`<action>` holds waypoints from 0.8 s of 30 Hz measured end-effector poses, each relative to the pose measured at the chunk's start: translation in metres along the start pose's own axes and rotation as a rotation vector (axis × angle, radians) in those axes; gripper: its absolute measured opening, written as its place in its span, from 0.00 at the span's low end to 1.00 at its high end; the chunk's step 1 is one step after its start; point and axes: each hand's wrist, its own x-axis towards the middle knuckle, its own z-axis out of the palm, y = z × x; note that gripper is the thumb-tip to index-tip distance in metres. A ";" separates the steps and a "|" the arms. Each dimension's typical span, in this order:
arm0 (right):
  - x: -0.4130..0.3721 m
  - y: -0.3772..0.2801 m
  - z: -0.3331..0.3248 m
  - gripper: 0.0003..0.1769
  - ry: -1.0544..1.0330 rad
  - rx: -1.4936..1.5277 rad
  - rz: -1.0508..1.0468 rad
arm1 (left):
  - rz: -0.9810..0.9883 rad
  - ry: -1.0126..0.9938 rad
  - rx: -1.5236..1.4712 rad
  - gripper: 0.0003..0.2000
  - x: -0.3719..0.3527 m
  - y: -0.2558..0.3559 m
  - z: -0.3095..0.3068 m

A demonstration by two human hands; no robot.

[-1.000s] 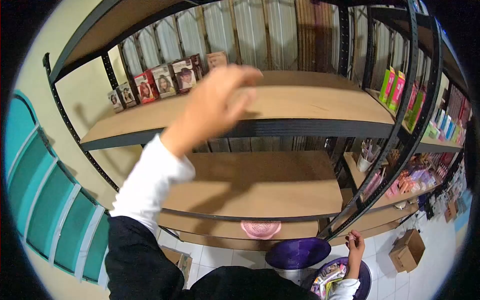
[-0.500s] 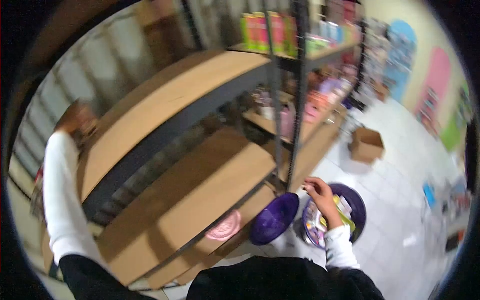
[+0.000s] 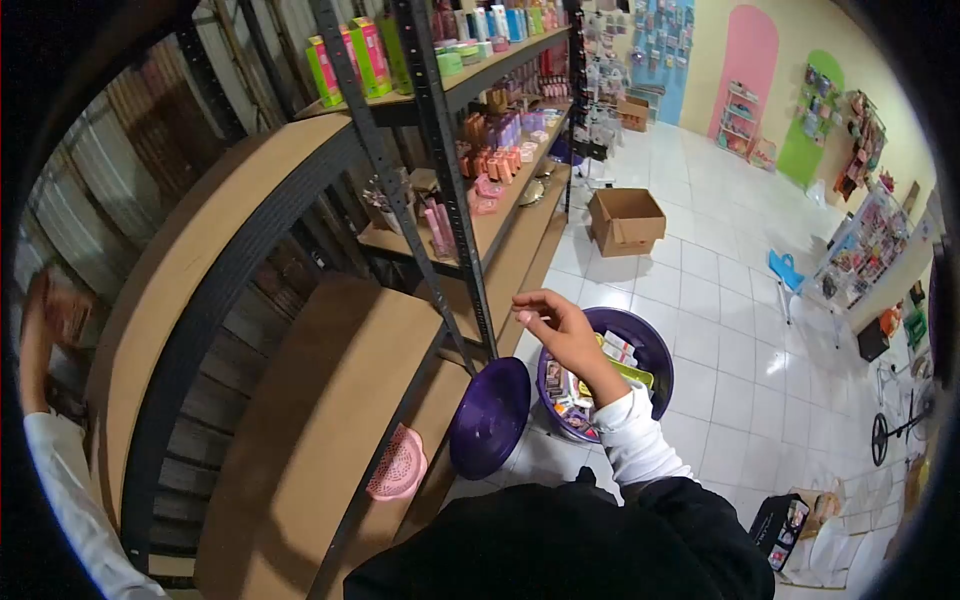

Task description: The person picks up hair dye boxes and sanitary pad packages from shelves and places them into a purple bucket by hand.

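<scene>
left hand (image 3: 62,308), far left: blurred, can't tell grip. right hand (image 3: 562,332), centre: loosely curled, looks empty, above tub (image 3: 657,348); low sleeve (image 3: 632,440) could snag packs (image 3: 620,350).

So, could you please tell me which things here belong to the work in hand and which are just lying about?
Likely in use:
- purple tub of packaged goods, under the right hand
- upper shelf, near the left hand

Apparently just lying about:
- open cardboard box
- pink basket
</scene>
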 end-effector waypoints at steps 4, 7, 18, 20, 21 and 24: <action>0.012 -0.070 0.026 0.14 0.026 -0.009 -0.219 | 0.296 0.231 0.320 0.29 -0.002 0.216 0.023; 0.015 -0.118 0.051 0.16 0.048 0.059 -0.488 | 0.411 0.116 0.012 0.28 -0.018 0.341 0.041; -0.011 -0.150 0.124 0.40 -0.218 0.156 -0.587 | 0.940 0.056 -0.101 0.13 -0.054 0.429 0.130; -0.015 -0.140 0.130 0.36 -0.245 0.227 -0.444 | 0.886 -0.011 -0.174 0.15 -0.060 0.425 0.133; -0.015 -0.137 0.130 0.35 -0.282 0.220 -0.446 | 0.830 -0.039 -0.174 0.16 -0.062 0.421 0.131; -0.017 -0.139 0.136 0.34 -0.338 0.216 -0.497 | 0.652 -0.115 -0.206 0.26 -0.063 0.401 0.110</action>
